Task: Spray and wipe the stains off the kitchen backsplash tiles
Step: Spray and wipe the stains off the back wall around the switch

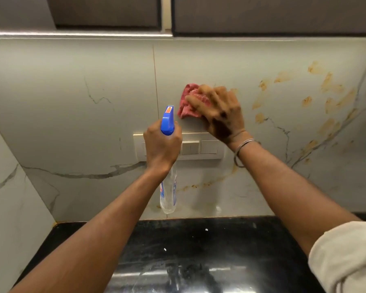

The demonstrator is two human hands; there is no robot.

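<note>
The marble-look backsplash (93, 66) carries several yellow-orange stains (330, 87) on its right half. My right hand (222, 112) presses a crumpled pink cloth (187, 102) flat against the tile just above the switch plate; the hand is blurred. My left hand (162, 146) grips the neck of a clear spray bottle (168, 193) with a blue trigger head (168, 120), held upright in front of the wall, nozzle toward the tile. Thinner orange smears (199, 185) run below the switches.
A cream switch plate (201, 146) is set in the wall behind my hands. A black stone countertop (199, 250) lies below with small white specks. Dark upper cabinets (262, 15) hang overhead. A side wall (9, 197) closes the left corner.
</note>
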